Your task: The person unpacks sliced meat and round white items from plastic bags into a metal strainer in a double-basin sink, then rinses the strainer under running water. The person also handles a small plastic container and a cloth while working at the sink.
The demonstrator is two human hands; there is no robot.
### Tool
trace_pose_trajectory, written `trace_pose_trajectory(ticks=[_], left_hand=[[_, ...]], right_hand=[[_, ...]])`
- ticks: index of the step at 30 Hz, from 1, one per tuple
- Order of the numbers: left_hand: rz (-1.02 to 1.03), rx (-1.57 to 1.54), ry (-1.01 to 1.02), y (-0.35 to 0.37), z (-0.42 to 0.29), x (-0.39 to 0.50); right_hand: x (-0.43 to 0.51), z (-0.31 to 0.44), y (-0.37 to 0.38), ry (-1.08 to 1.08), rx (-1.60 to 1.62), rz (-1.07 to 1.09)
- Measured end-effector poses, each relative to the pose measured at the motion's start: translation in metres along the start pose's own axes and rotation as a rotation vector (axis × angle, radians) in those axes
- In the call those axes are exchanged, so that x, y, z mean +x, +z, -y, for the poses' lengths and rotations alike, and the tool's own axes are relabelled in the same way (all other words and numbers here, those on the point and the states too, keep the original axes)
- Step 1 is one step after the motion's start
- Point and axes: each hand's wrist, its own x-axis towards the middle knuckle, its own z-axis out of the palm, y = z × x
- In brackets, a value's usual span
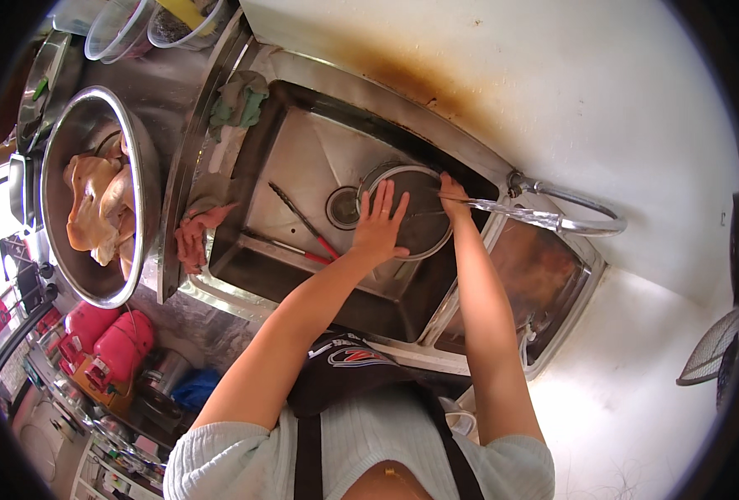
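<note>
In the sink basin [319,140] is a round metal-rimmed vessel [422,228] with a dark inside; whether it is a pan or a sieve I cannot tell. My right hand [454,195] grips its far right rim. My left hand [382,222] lies over its left side, fingers spread, partly hiding the rim. Water pours from the curved metal faucet [588,226] across my right hand into the vessel. To the left of the vessel, the drain [342,207] is partly visible. Slender red-handled tools [304,219] lie on the basin floor, partly behind my left forearm.
A large steel bowl [147,187] of raw poultry [97,203] stands left of the sink. On the sink's left ledge lie a green cloth [239,106] and a red cloth [199,234]. A second basin [532,262] adjoins at right. A wire strainer [710,350] hangs at far right.
</note>
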Motion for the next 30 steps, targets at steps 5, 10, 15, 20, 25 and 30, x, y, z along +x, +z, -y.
trace_pose_trajectory(ticks=[5, 10, 15, 20, 25, 30], left_hand=[[-0.005, 0.026, 0.105, 0.011, 0.017, -0.017], [0.045, 0.032, 0.084, 0.013, 0.017, -0.015], [0.044, 0.015, 0.087, 0.009, 0.017, -0.014], [0.107, 0.015, 0.064, 0.005, 0.015, -0.016], [0.105, 0.016, 0.061, 0.003, 0.015, -0.016], [0.095, 0.009, 0.076, 0.007, 0.018, -0.014]], right_hand=[[0.016, -0.027, 0.014, 0.400, 0.828, 0.453], [0.044, -0.030, 0.030, 0.338, 1.140, 0.529], [0.023, -0.025, 0.014, 0.184, 1.278, 0.237], [-0.011, -0.011, -0.003, -0.015, 1.249, 0.051], [-0.025, -0.011, 0.010, -0.217, 1.016, -0.091], [0.011, -0.020, 0.011, 0.225, 0.957, 0.043]])
